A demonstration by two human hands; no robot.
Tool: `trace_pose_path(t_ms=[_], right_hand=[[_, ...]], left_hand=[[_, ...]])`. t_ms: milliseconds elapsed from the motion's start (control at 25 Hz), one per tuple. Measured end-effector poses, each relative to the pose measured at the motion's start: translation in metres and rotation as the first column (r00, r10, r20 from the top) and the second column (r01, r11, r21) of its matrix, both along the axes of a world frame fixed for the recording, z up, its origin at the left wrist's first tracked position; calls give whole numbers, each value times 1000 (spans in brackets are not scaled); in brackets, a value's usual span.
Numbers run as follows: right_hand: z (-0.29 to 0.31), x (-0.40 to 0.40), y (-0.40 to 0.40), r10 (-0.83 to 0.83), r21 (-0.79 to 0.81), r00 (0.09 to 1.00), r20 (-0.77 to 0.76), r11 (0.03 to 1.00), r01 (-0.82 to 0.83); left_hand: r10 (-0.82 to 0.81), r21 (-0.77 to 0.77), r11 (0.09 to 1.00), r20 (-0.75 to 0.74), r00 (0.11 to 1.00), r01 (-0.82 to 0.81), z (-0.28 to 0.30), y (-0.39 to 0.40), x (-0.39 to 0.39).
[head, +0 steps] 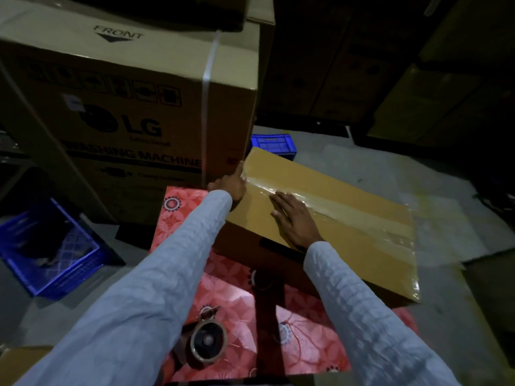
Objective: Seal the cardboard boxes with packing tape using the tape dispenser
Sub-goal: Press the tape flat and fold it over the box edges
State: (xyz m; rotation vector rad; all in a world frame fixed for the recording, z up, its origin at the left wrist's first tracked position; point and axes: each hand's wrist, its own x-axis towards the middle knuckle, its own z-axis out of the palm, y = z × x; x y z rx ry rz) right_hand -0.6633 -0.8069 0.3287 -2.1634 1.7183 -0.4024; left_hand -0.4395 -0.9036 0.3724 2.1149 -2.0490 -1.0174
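Tape strip (320, 203) under right fingers (281, 200)

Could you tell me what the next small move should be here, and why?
Probably slide the right hand along the tape strip toward the box's right edge, pressing it flat. The tape already spans the seam but looks wrinkled there, the left hand pins the far end, and the tape dispenser lies unused on the red patterned surface.
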Motion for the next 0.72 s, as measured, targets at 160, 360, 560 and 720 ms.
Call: trace_pose_path(t_ms=[160, 360, 560, 720], right_hand=[[9, -60, 22, -88, -48, 994, -62, 995, 85], [12, -127, 37, -305, -42, 949, -75, 952, 303], [19, -194, 20, -259, 10, 917, -303, 962, 275], [28, -216, -12, -187, 69, 926, -327, 973, 220]], left_hand=[[127, -360, 931, 163, 978, -61, 3, 50, -35], [159, -409, 889, -142, 977, -204, -17, 172, -102], [204, -264, 909, -392, 897, -323, -39, 211, -149], [324, -125, 872, -577, 749, -473, -28, 205, -188]])
